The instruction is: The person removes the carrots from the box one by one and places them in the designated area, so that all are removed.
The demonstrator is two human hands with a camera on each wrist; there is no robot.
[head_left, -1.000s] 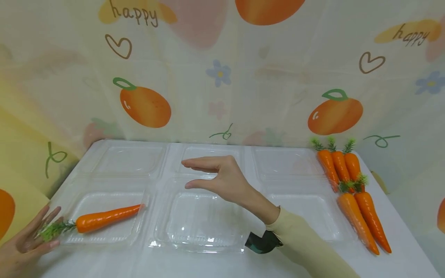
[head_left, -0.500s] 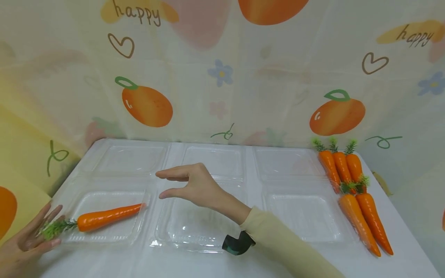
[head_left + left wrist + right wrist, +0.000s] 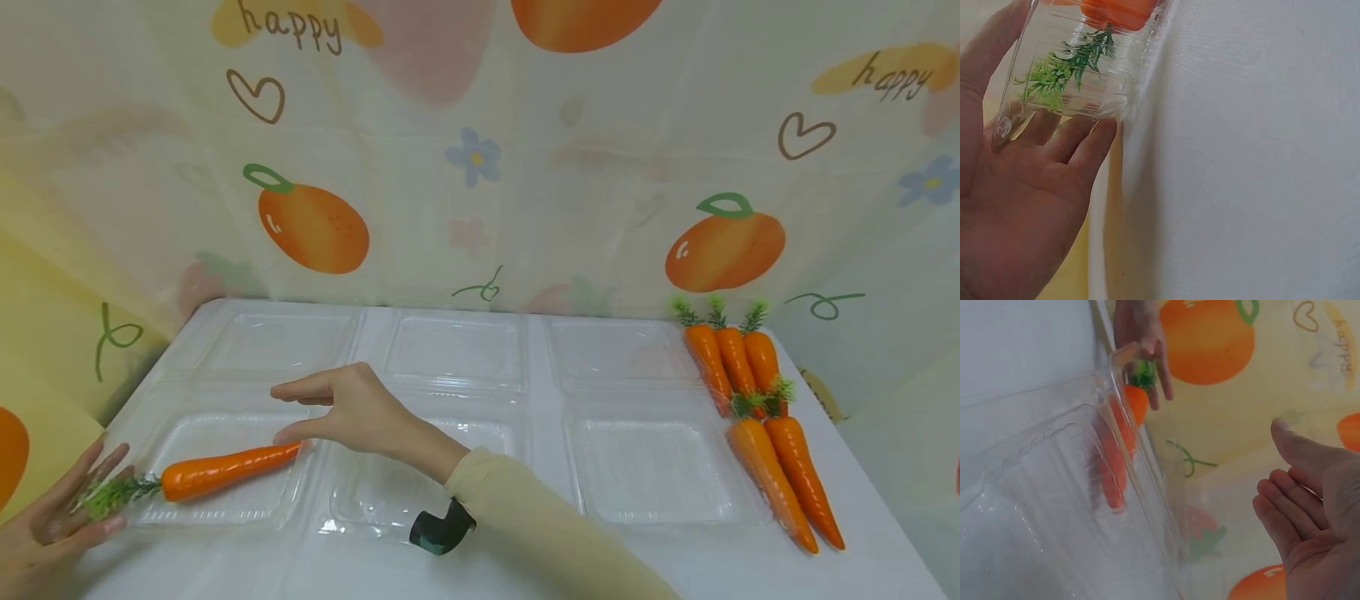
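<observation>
An orange carrot (image 3: 221,477) with green leaves lies slantwise in the clear plastic container (image 3: 281,512) at the left. Around this container's left end is my left hand (image 3: 37,537), its thumb and fingers spread over the wall beside the leaves. The left wrist view shows several fingertips (image 3: 1105,132) against the clear end wall. My right hand (image 3: 356,408) hovers above the carrot's narrow tip, holding nothing. Its fingers are extended together, with the thumb apart below them. In the right wrist view, a gap separates this hand from the carrot (image 3: 1115,472).
Two more clear containers stand in the front row, in the middle (image 3: 427,517) and at the right (image 3: 660,475). Raised lids lie back behind the containers. Several carrots (image 3: 802,475) lie along the white table's right side. A fruit-patterned cloth (image 3: 420,208) hangs behind.
My right hand has moved left and slightly down, from over the middle container to above the carrot's tip. My left hand and the carrot have stayed in place.
</observation>
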